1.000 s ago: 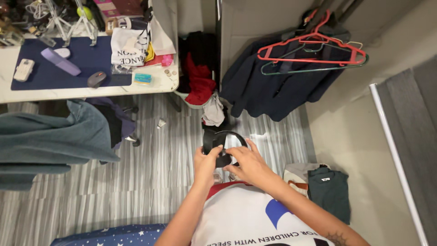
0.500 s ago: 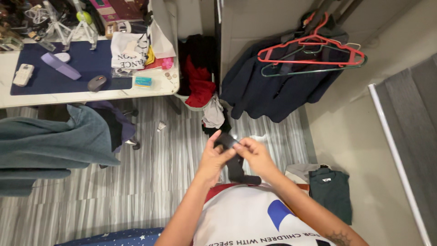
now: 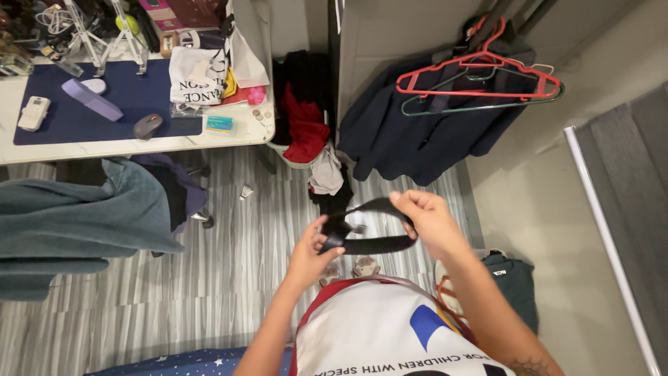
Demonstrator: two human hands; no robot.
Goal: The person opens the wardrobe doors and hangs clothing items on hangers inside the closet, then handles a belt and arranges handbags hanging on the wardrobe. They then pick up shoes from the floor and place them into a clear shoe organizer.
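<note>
Hands working a black strap (image 3: 369,226) at chest height above the striped floor (image 3: 209,278). Left hand (image 3: 316,254) is pinching the strap's looped end in a closed grip; right hand (image 3: 428,219) is pinching the other end, raised. Judged risk: either pinch loosening, the limp strap dropping among the clothes heap (image 3: 313,146) below.

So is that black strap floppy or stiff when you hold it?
Probably floppy: the black strap bends into a loop and sags between the left hand and right hand. Likely light, since pinched fingers carry it.
</note>
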